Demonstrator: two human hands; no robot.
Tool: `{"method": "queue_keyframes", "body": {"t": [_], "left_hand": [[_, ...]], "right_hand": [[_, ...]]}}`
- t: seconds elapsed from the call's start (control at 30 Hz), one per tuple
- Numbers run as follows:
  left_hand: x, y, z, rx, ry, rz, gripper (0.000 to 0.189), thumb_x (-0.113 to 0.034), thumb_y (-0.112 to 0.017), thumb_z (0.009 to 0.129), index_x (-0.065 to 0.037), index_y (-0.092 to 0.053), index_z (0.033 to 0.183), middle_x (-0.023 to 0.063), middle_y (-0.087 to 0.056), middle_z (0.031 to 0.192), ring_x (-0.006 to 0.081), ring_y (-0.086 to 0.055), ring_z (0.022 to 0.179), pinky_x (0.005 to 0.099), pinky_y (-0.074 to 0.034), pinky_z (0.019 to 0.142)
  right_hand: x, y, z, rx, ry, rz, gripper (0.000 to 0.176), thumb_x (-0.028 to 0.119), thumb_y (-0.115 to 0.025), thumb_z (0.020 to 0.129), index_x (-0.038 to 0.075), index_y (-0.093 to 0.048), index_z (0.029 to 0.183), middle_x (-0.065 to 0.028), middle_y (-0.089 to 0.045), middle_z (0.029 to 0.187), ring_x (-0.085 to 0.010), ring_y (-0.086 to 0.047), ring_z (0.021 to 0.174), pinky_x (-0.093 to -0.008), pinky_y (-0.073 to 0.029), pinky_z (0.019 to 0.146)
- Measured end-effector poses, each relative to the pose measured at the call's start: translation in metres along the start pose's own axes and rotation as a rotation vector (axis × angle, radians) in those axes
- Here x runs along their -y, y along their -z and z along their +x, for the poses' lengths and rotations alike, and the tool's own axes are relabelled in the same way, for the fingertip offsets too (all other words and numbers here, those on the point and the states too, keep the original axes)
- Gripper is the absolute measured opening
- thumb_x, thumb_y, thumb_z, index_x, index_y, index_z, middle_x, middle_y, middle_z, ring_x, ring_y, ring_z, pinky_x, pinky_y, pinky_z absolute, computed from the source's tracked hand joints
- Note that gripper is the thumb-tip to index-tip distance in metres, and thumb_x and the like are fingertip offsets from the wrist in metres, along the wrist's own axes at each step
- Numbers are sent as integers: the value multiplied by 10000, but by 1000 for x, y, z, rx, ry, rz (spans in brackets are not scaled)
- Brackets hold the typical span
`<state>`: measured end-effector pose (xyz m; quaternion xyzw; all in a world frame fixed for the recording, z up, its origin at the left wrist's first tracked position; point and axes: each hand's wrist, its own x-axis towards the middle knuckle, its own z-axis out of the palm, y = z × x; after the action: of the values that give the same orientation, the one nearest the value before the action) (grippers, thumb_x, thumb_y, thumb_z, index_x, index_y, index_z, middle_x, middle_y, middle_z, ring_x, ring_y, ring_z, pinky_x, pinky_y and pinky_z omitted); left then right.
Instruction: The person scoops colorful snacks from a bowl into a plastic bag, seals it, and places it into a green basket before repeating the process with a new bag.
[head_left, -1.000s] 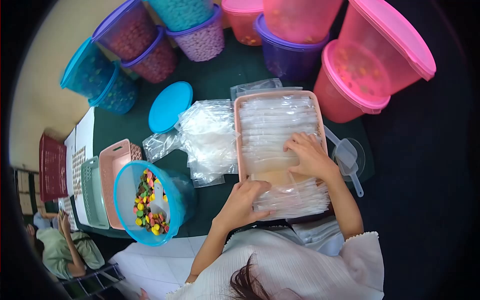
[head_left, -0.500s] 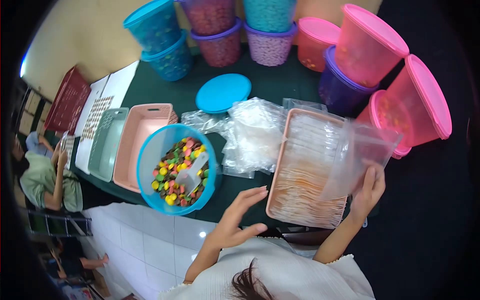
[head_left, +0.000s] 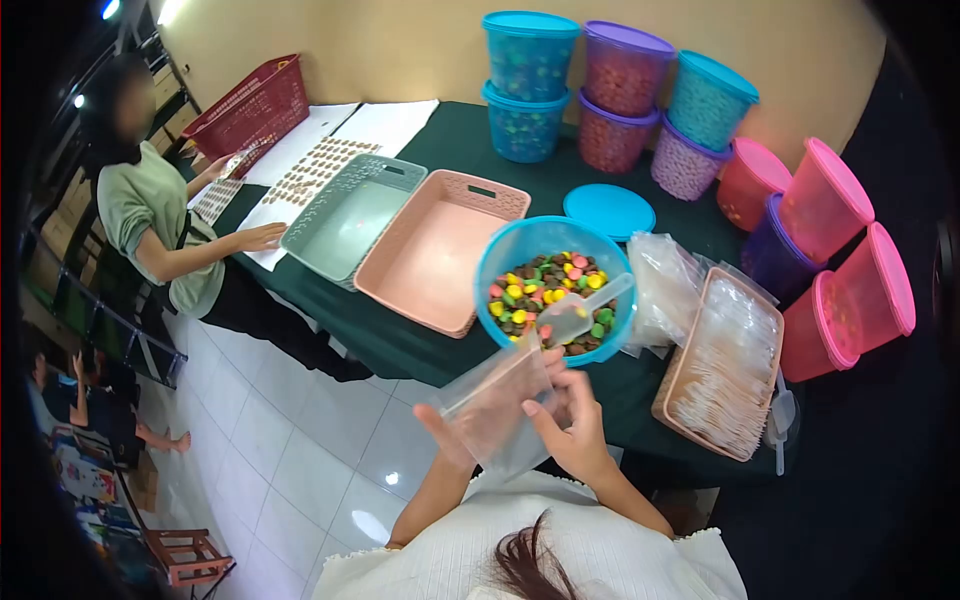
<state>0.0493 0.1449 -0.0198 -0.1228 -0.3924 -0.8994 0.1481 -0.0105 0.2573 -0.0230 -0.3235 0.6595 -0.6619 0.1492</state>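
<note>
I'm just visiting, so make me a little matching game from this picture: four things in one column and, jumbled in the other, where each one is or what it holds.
1. Bag
2. Open tub
3. Loose lid
4. Tray

A. Packed with rows of plastic sleeves
B. Flat on the green cloth
C. Between the left hand and right hand
D. Holds colourful pieces and a scoop

Pairs: 1-C, 2-D, 3-B, 4-A
</note>
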Motion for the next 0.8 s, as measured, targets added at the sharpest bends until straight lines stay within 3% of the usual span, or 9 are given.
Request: {"method": "queue_keyframes", "body": {"t": [0.03,0.07,0.1,0.17,0.23,0.4,0.5,0.63,0.8], "left_hand": [[-10,7,-7,2,-12,-4,1233,-894,-245,523,31,-168,1334,210,-211,1363,282,-305,1206,397,-222,982],[-19,14,-13,51,44,173,1204,-866,-308,545,32,-164,1334,199,-218,1360,272,-278,1224,393,-192,1000],[-27,21,-18,101,103,351,1178,-838,-371,567,32,-161,1333,187,-224,1356,261,-251,1242,390,-162,1017],[-32,31,-35,128,97,312,1122,-772,-458,605,32,-164,1330,165,-238,1345,245,-207,1265,379,-131,1029],[-43,41,-60,-65,245,208,1077,-743,-472,631,24,-180,1327,150,-245,1342,244,-232,1252,379,-154,1026],[-72,69,-81,-243,291,203,1030,-773,-352,658,6,-214,1317,141,-297,1312,291,-303,1215,400,-235,999],[-76,73,-87,-404,296,106,1013,-766,-360,661,7,-238,1305,141,-325,1286,293,-317,1203,398,-265,980],[-84,81,-83,-446,300,104,988,-753,-368,668,6,-264,1292,134,-344,1269,284,-335,1188,387,-283,965],[-92,88,-55,-380,261,142,920,-701,-387,698,6,-293,1278,126,-391,1239,253,-384,1147,378,-283,973]], "right_hand": [[2,-12,0,-137,111,-63,380,112,-668,727,11,-470,1036,-64,-511,761,-94,-506,643,-209,-372,507],[6,-20,2,-243,275,-315,559,73,-714,635,29,-424,1111,-120,-449,977,-191,-471,879,-293,-384,716],[12,-28,4,-240,282,-322,559,73,-714,635,29,-424,1111,-120,-449,977,-191,-471,879,-293,-384,716],[26,-41,9,-88,594,-738,559,63,-695,619,45,-441,1117,-152,-402,1090,-265,-414,978,-380,-314,844],[24,-65,7,60,656,-796,452,136,-619,704,128,-498,1139,-48,-450,1186,-233,-406,1075,-404,-248,894],[-16,-126,5,-34,641,-555,446,94,-634,706,83,-499,1131,-72,-497,1190,-219,-432,1131,-407,-223,943],[-33,-147,8,-57,624,-489,455,76,-649,696,70,-499,1126,-89,-491,1209,-224,-455,1124,-417,-233,950],[-41,-155,21,-75,672,-498,476,79,-668,680,74,-500,1125,-80,-504,1178,-236,-477,1093,-419,-266,933],[-60,-166,48,-277,824,-349,460,94,-728,615,95,-518,1025,-63,-491,991,-252,-486,981,-411,-324,863]]}}
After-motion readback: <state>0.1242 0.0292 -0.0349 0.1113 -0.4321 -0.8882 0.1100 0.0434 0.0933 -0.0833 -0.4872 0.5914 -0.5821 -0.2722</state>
